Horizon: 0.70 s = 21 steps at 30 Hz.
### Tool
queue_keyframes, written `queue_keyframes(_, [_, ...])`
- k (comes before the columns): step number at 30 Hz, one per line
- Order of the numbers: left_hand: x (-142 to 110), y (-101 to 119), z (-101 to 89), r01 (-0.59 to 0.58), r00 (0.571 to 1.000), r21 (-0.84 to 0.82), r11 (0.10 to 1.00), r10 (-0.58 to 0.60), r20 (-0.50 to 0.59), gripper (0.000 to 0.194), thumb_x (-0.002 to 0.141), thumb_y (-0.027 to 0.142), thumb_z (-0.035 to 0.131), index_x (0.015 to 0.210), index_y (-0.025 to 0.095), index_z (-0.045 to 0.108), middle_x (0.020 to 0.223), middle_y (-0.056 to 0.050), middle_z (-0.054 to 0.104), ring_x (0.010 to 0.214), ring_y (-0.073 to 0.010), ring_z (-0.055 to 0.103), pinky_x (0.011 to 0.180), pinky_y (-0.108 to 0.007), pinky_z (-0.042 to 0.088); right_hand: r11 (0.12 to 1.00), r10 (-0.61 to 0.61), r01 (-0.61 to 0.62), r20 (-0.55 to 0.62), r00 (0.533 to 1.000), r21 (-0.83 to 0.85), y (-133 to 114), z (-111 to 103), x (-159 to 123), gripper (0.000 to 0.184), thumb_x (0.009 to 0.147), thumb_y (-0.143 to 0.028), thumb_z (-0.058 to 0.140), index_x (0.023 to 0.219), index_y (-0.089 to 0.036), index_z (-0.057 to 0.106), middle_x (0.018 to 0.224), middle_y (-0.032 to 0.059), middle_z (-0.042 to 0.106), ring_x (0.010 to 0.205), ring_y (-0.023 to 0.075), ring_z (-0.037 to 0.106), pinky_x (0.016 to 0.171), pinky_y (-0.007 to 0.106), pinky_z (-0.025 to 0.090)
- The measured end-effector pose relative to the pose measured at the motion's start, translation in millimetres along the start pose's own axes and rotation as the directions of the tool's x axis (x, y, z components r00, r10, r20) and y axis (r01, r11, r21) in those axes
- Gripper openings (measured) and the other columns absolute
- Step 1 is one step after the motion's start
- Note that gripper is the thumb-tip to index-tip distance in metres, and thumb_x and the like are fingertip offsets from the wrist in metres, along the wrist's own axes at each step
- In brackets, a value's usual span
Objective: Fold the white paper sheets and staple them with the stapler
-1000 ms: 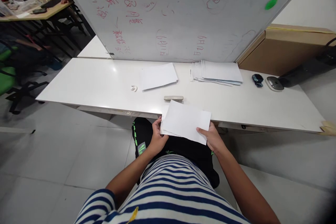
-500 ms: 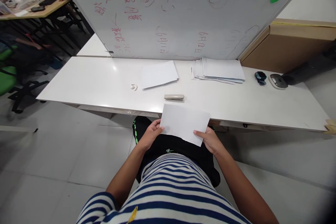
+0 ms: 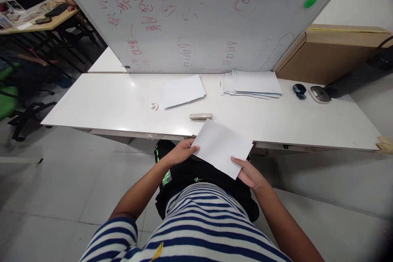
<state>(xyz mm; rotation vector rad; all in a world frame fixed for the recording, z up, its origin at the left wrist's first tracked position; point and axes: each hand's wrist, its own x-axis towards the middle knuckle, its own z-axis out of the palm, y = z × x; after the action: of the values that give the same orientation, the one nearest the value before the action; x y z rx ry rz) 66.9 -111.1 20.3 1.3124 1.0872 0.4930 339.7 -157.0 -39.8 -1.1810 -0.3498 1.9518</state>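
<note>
White paper (image 3: pixel 223 145) is held tilted over my lap at the desk's front edge; how many sheets there are I cannot tell. My left hand (image 3: pixel 181 151) pinches its left corner, thumb on top. At the lower right side, my right hand (image 3: pixel 249 173) grips it the same way, with the other fingers hidden beneath. Just beyond the paper a beige stapler (image 3: pixel 201 116) lies on the white desk (image 3: pixel 123 110). Farther back are a smaller paper stack (image 3: pixel 183 91) and, to its right, a thicker, uneven paper stack (image 3: pixel 256 83).
A whiteboard (image 3: pixel 196 20) with red writing stands along the desk's back. Left on the desk lies a small white curved object (image 3: pixel 154 106). At right are a dark watch-like item (image 3: pixel 299 90), a grey-and-white device (image 3: pixel 319 94) and a cardboard box (image 3: pixel 331 57). Another person's hand (image 3: pixel 71 7) rests on a far table.
The sheets, fanned apart at the left a second ago, now line up as one. The paper has turned clockwise, its right end lower. Both hands keep hold of it.
</note>
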Motion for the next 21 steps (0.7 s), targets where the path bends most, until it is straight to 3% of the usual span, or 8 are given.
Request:
queue_keyframes(3, [6, 19, -16.4, -0.075, 0.993, 0.329, 0.942, 0.100, -0.061, 0.047, 0.092, 0.051, 0.041, 0.125, 0.022, 0.058, 0.114, -0.005, 0.066, 0.099, -0.0219, 0.062, 0.085, -0.032, 0.048, 0.996, -0.085, 0.085, -0.082, 0.993, -0.009, -3, 1, -3, 0.050, 0.074, -0.027, 0.074, 0.121, -0.022, 0.058, 0.126, 0.0044, 0.061, 0.118, 0.0215, 0.056, 0.104, 0.035, 0.044])
queue_keyframes(4, [11, 25, -26.0, -0.073, 0.977, 0.476, 0.877, 0.158, -0.141, 0.047, 0.093, 0.050, 0.039, 0.128, 0.023, 0.056, 0.119, -0.005, 0.064, 0.104, -0.0229, 0.061, 0.089, -0.034, 0.046, 0.991, -0.130, 0.130, -0.112, 0.985, -0.012, -4, 1, -4, 0.052, 0.074, -0.027, 0.074, 0.123, -0.023, 0.057, 0.127, 0.0034, 0.061, 0.120, 0.0209, 0.055, 0.105, 0.034, 0.043])
queue_keyframes(6, [27, 32, -50.3, 0.032, 0.907, 0.747, 0.664, 0.295, -0.300, 0.048, 0.094, 0.047, 0.038, 0.130, 0.021, 0.053, 0.121, -0.009, 0.063, 0.111, -0.0265, 0.057, 0.096, -0.041, 0.042, 0.978, -0.207, 0.205, -0.164, 0.964, -0.031, -7, -2, -4, 0.053, 0.073, -0.028, 0.075, 0.123, -0.025, 0.057, 0.128, 0.0021, 0.060, 0.121, 0.0200, 0.053, 0.105, 0.033, 0.043])
queue_keyframes(8, [49, 33, -78.1, 0.138, 0.848, 0.862, 0.488, 0.391, -0.357, 0.045, 0.096, 0.042, 0.034, 0.131, 0.018, 0.051, 0.127, -0.011, 0.060, 0.121, -0.0274, 0.050, 0.101, -0.043, 0.037, 0.968, -0.251, 0.246, -0.201, 0.947, -0.050, -10, -6, -3, 0.052, 0.072, -0.028, 0.076, 0.121, -0.025, 0.059, 0.126, 0.0019, 0.061, 0.122, 0.0199, 0.053, 0.105, 0.031, 0.043])
queue_keyframes(9, [61, 31, -91.7, 0.170, 0.843, 0.891, 0.420, 0.406, -0.352, 0.044, 0.096, 0.038, 0.035, 0.133, 0.018, 0.049, 0.132, -0.011, 0.056, 0.125, -0.0266, 0.047, 0.102, -0.042, 0.037, 0.965, -0.262, 0.256, -0.211, 0.942, -0.055, -10, -7, -3, 0.051, 0.071, -0.028, 0.076, 0.119, -0.025, 0.060, 0.124, 0.0022, 0.062, 0.121, 0.0202, 0.054, 0.104, 0.031, 0.043])
queue_keyframes(12, [92, 19, -125.1, 0.244, 0.883, 0.936, 0.255, 0.341, -0.323, 0.050, 0.093, 0.030, 0.043, 0.140, 0.013, 0.039, 0.147, -0.013, 0.039, 0.137, -0.0279, 0.031, 0.105, -0.044, 0.034, 0.960, -0.280, 0.274, -0.209, 0.937, -0.056, -10, -9, -2, 0.050, 0.071, -0.029, 0.077, 0.118, -0.023, 0.060, 0.122, 0.0035, 0.064, 0.119, 0.0214, 0.056, 0.102, 0.032, 0.046])
queue_keyframes(15, [107, 8, -141.9, 0.252, 0.909, 0.947, 0.199, 0.286, -0.302, 0.045, 0.095, 0.021, 0.035, 0.139, 0.014, 0.039, 0.148, -0.012, 0.037, 0.136, -0.0258, 0.034, 0.102, -0.041, 0.037, 0.960, -0.279, 0.275, -0.194, 0.941, -0.049, -8, -9, -4, 0.048, 0.071, -0.030, 0.076, 0.116, -0.021, 0.061, 0.119, 0.0044, 0.066, 0.116, 0.0221, 0.057, 0.100, 0.034, 0.047])
queue_keyframes(21, [105, 9, -147.8, 0.214, 0.906, 0.942, 0.259, 0.308, -0.290, 0.037, 0.095, 0.019, 0.032, 0.120, 0.022, 0.059, 0.131, -0.010, 0.056, 0.118, -0.0267, 0.051, 0.081, -0.034, 0.045, 0.965, -0.262, 0.257, -0.199, 0.944, -0.050, -2, -13, -3, 0.044, 0.069, -0.031, 0.077, 0.110, -0.024, 0.064, 0.115, 0.0034, 0.068, 0.112, 0.0232, 0.060, 0.099, 0.035, 0.048])
